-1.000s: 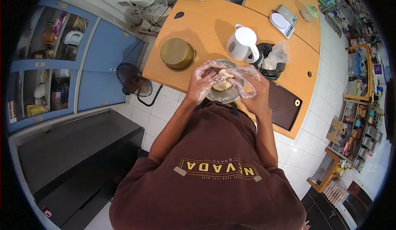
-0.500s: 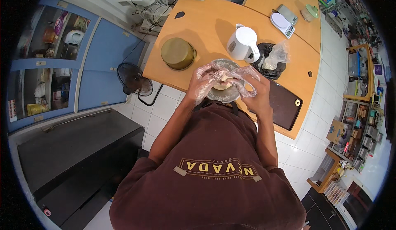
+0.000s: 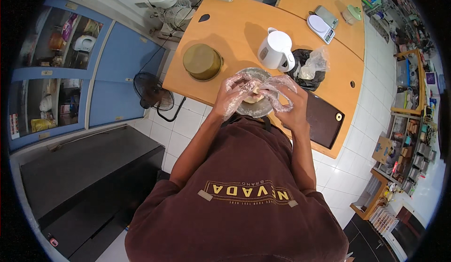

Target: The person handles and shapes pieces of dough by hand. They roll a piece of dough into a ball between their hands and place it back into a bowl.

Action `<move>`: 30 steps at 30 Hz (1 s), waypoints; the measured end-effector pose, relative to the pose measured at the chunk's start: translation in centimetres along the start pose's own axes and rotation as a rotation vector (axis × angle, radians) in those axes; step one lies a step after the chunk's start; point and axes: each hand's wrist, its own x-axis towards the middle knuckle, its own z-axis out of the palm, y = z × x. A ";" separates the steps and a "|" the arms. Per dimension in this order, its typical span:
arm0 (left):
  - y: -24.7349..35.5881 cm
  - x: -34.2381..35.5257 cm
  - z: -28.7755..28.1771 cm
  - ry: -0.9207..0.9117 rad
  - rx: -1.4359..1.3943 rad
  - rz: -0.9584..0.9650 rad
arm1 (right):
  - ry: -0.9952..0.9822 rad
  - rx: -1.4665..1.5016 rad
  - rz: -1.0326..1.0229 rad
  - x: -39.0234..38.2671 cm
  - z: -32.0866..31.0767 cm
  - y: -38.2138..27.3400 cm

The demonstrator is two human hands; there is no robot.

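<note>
Both my hands wear clear plastic gloves dusted with white flour, and they meet over a round metal bowl (image 3: 257, 113). Between the fingertips is a small pale piece of dough (image 3: 256, 89), partly hidden by the gloves. My left hand (image 3: 235, 92) grips its left side with curled fingers. My right hand (image 3: 284, 93) pinches it from the right, thumb against fingers. More pale dough (image 3: 254, 98) lies in the bowl beneath. The bowl stands at the table's near edge, right in front of my shirt.
A dark tray (image 3: 319, 121) with a small pale ring (image 3: 338, 117) on it lies right. Beyond the bowl stand a white kettle (image 3: 276, 49), a black plastic bag (image 3: 300, 56), an olive-coloured pot (image 3: 202, 62) and a white scale (image 3: 321, 28). A black fan (image 3: 151, 93) stands left of the table (image 3: 235, 22).
My fingertips have drawn slightly closer together over the dough, and less of it shows between them. The bowl and the other things stay in place.
</note>
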 end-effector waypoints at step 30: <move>-0.1 -0.1 1.0 0.040 -0.199 -0.086 | 0.020 0.045 0.049 1.1 -0.1 -1.0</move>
